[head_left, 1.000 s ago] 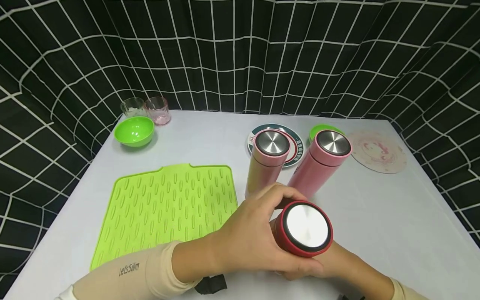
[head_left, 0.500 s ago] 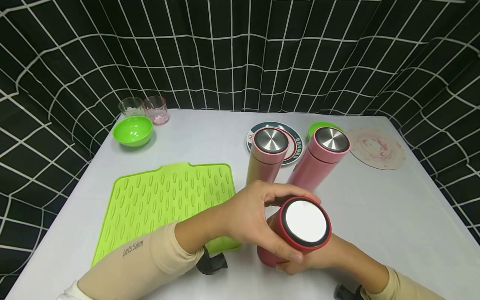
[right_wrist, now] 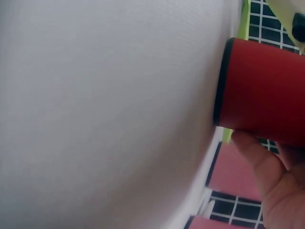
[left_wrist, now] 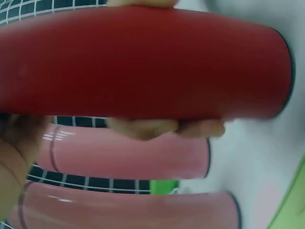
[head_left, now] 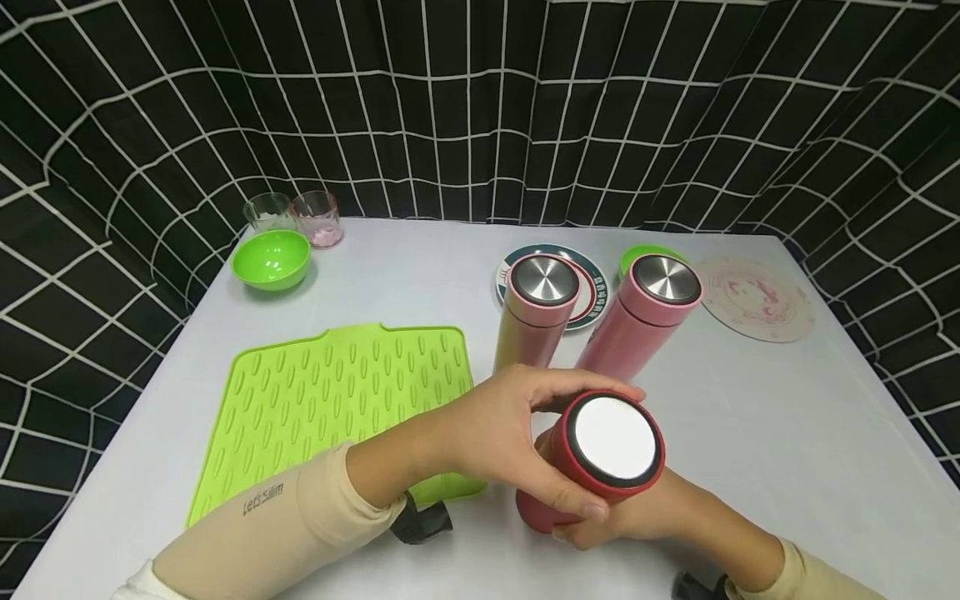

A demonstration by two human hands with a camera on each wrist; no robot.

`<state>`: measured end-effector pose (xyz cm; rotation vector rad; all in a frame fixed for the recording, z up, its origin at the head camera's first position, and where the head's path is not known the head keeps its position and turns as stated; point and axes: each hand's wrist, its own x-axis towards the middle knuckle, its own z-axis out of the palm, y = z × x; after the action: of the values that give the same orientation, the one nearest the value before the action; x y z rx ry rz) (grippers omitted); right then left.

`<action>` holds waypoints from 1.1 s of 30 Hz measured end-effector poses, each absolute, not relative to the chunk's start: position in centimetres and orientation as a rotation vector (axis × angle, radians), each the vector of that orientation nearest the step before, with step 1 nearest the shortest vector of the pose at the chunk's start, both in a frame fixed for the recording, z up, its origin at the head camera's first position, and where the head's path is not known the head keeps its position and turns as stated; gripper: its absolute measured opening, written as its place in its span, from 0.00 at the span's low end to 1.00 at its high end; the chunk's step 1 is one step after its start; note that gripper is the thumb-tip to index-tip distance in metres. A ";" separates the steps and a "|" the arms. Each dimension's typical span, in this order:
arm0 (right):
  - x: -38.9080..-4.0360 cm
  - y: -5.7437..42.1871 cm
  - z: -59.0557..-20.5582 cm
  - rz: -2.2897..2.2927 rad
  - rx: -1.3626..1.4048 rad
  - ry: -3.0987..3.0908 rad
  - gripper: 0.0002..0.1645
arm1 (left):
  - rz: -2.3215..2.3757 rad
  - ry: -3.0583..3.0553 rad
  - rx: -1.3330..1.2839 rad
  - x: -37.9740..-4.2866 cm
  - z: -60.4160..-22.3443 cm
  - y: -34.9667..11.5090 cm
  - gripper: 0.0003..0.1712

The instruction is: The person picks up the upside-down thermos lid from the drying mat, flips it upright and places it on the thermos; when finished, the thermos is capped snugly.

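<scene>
A red thermos flask (head_left: pixel 543 512) with a shiny steel-topped lid (head_left: pixel 615 440) is held between both hands, slightly tilted in the head view. My left hand (head_left: pixel 513 437) grips it near the lid, thumb on the near side and fingers over the far side. Lower down, my right hand (head_left: pixel 633 518) wraps the body; its fingertips (left_wrist: pixel 143 129) show past the flask in the left wrist view. The dark base lies close to the white table in the right wrist view; contact is unclear. Just behind stand two pink thermos flasks, one paler (head_left: pixel 528 337), one deeper pink (head_left: pixel 633 337).
A green ribbed mat (head_left: pixel 345 392) lies on the left of the white table (head_left: pixel 810 450). Behind it are a green bowl (head_left: pixel 272 260) and two glasses (head_left: pixel 318 221). A patterned plate (head_left: pixel 596 292), another green item (head_left: pixel 648 250) and a pale round plate (head_left: pixel 757 300) are at back right.
The left hand has shifted around the red thermos flask near its lid, and the flask's lower body has come into view. Over the last half second hardly anything moved.
</scene>
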<state>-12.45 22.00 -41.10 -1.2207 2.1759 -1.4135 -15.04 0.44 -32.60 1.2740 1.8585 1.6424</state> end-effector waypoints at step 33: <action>-20.0 38.2 -41.5 -1.358 -0.340 2.654 0.36 | 1.191 2.601 0.966 -14.9 -33.2 -10.7 0.39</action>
<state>-19.97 38.17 -41.50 -0.3404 2.6536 -1.3578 -14.87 -10.68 -33.20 0.9658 2.6013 1.1911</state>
